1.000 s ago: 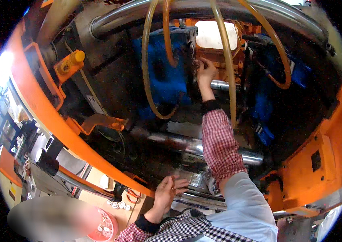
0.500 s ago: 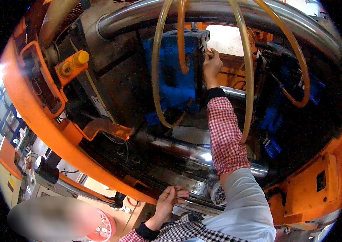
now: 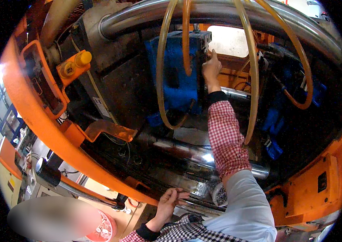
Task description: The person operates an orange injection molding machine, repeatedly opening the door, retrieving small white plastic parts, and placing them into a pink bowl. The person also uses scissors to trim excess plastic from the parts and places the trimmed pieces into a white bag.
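Orange-painted guarding (image 3: 38, 121) frames the opened machine, inside which a blue mould block (image 3: 175, 76) is mounted between polished steel tie bars. The right hand (image 3: 211, 68) is extended deep into the machine, with the red-checked sleeve (image 3: 225, 137) stretched along the arm; its index finger is raised and laid against the dark edge of the blue mould block, while the remaining fingers are curled loosely. Whether a small part or tool is pinched in that hand cannot be told, since the palm side is hidden. The left hand (image 3: 169, 201) is held low, near the lower tie bar (image 3: 203, 155) at the front sill, with the fingers bent together and the fingertips touching or nearly touching the metal rim; nothing is seen to be gripped in it. Translucent amber hoses (image 3: 163, 80) are looped in front of the block and hang free, apart from the right hand. A yellow knob (image 3: 83, 58) is fitted on the left guard, well apart from both hands. A crumpled, clear bag (image 3: 219, 193) lies beside the lower tie bar. The work is judged to be in its contact stage: the block face has been reached, yet no part is seen removed or fitted, so the remainder is judged outstanding.
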Demonstrator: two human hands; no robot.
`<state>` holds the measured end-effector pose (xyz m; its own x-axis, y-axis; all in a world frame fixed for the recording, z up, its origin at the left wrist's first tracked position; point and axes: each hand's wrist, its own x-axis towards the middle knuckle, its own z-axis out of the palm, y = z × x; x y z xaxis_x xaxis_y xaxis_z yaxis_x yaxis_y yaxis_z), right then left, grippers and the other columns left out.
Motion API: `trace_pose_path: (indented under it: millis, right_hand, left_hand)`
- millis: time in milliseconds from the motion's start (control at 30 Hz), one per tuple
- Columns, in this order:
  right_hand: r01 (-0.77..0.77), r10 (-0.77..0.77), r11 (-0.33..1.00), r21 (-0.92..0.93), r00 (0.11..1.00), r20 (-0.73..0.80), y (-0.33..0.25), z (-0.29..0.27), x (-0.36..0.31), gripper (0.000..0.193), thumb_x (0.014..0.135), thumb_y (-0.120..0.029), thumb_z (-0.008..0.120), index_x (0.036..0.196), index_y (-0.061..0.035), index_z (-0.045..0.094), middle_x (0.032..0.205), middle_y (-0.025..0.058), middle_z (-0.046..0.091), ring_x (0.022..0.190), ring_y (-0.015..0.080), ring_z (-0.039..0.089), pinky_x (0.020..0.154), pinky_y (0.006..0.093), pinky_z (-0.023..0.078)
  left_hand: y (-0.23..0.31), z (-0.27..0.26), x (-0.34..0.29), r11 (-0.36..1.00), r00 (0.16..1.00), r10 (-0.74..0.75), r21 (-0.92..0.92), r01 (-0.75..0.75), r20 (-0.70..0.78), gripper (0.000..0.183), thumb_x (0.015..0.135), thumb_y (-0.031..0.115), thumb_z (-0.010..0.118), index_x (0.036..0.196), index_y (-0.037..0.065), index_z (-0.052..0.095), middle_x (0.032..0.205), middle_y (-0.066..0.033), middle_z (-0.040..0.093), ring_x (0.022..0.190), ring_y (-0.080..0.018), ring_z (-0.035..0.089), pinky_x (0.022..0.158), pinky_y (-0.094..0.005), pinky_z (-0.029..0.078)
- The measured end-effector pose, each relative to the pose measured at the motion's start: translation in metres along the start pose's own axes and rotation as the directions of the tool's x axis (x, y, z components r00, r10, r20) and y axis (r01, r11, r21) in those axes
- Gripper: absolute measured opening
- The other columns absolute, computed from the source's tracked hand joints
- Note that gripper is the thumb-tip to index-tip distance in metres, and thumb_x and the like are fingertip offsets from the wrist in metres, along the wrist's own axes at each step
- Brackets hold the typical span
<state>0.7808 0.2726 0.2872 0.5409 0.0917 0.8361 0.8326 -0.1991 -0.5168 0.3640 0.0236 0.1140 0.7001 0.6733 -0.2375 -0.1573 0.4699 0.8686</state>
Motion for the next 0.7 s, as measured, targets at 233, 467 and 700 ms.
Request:
trace_pose_path:
  millis: [233, 467, 700]
  right_hand:
    - [0.043, -0.086, 0.977, 0.210, 0.976, 0.202, -0.010, -0.021, -0.014, 0.064, 0.069, 0.008, 0.047, 0.130, 0.0036, 0.028, 0.109, 0.0172, 0.057, 0.095, 0.0346, 0.057, 0.081, 0.0373, 0.044]
    - [-0.115, 0.030, 0.895, 0.431, 0.979, 0.200, 0.012, -0.018, -0.032, 0.061, 0.068, 0.008, 0.041, 0.128, 0.0051, 0.031, 0.110, 0.0156, 0.057, 0.107, 0.0289, 0.052, 0.088, 0.0311, 0.040]
    - [-0.242, 0.063, 0.783, 0.573, 0.948, 0.313, 0.011, -0.015, -0.054, 0.057, 0.069, 0.010, 0.038, 0.126, 0.0110, 0.032, 0.108, 0.0191, 0.058, 0.103, 0.0242, 0.055, 0.085, 0.0286, 0.042]
  left_hand:
    - [0.003, 0.012, -0.003, 0.998, 0.999, -0.033, 0.062, 0.031, 0.018, 0.028, 0.094, 0.025, 0.035, 0.104, 0.000, 0.045, 0.101, -0.0165, 0.058, 0.094, -0.0224, 0.057, 0.074, -0.0330, 0.049]
    - [-0.003, 0.011, -0.002, 0.999, 1.000, -0.023, 0.048, 0.022, 0.011, 0.026, 0.094, 0.022, 0.036, 0.104, 0.000, 0.045, 0.100, -0.0157, 0.059, 0.090, -0.0215, 0.058, 0.074, -0.0321, 0.049]
    - [-0.013, -0.001, -0.008, 0.999, 1.000, -0.003, 0.046, 0.003, -0.017, 0.026, 0.094, 0.021, 0.037, 0.106, -0.001, 0.045, 0.097, -0.0141, 0.061, 0.088, -0.0192, 0.058, 0.073, -0.0298, 0.048]
